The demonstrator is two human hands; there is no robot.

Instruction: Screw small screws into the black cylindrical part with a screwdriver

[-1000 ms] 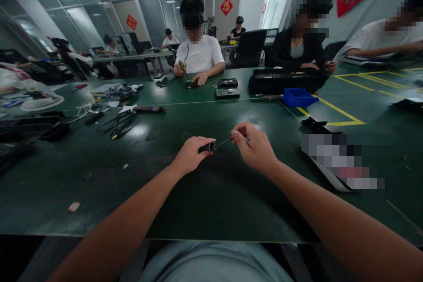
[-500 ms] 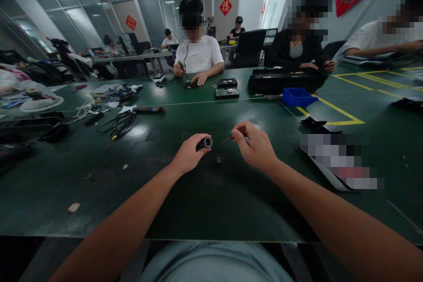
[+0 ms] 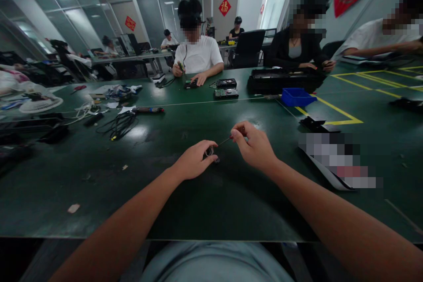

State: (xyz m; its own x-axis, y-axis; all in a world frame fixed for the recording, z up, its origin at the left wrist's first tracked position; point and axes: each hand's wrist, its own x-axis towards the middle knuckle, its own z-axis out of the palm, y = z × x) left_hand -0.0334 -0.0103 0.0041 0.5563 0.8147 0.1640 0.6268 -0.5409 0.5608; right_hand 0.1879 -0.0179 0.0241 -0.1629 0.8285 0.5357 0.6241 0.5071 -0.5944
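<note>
My left hand point(image 3: 193, 161) rests low on the green table point(image 3: 211, 202), its fingers pinched around a small dark cylinder with a silvery ring end point(image 3: 209, 152). A tiny dark part point(image 3: 216, 159) lies on the table right beside those fingertips. My right hand point(image 3: 254, 146) is closed on a thin screwdriver point(image 3: 225, 141) with a reddish handle hidden in the fingers. The tool's metal tip points left toward the cylinder, close to my left fingertips.
A black flat piece and a blurred item point(image 3: 337, 161) lie to the right, a blue bin point(image 3: 297, 96) and a black case point(image 3: 284, 80) farther back. Cables point(image 3: 119, 124) and clutter sit at left. Other people work across the table near hard drives point(image 3: 226, 93).
My left hand has dropped from a raised position down to the table with the cylinder, close to the small part. My right hand has barely moved.
</note>
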